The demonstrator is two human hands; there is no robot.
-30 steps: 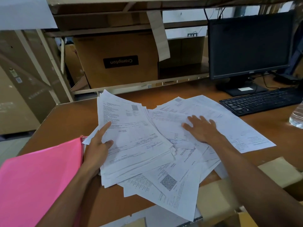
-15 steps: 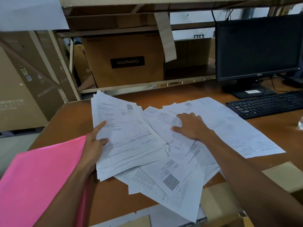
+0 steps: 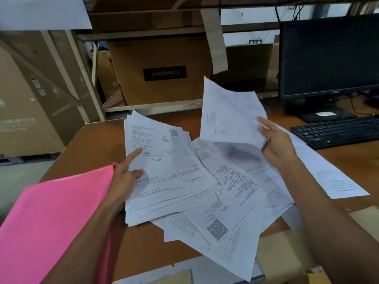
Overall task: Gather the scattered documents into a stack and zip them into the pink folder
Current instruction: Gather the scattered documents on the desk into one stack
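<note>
Left hand [image 3: 125, 177]: rests on the near left edge of the stack of documents [image 3: 168, 167]. Index finger and thumb lie straight on the top sheet; the remaining fingers are hidden, so any grip beneath the stack cannot be confirmed.

Right hand [image 3: 276, 144]: raised above the worktop [image 3: 98, 144], pinching a lifted sheet [image 3: 229, 111] at its right edge, thumb on the facing side and fingers behind. The sheet stands nearly upright, its top tilted away from the hand.

Between and below the two hands, loose sheets [image 3: 231, 212] lie fanned and overlapping, partly under the stack, some overhanging the near edge of the worktop. One single sheet [image 3: 332, 177] lies flat just outside the right forearm.

Pink folder [image 3: 51, 218]: outside the left hand and under the left forearm, its far corner meeting the hand.

Beyond the right hand: keyboard [image 3: 336, 130] and monitor [image 3: 328, 58]. Beyond the left hand: cardboard box [image 3: 160, 68].
</note>
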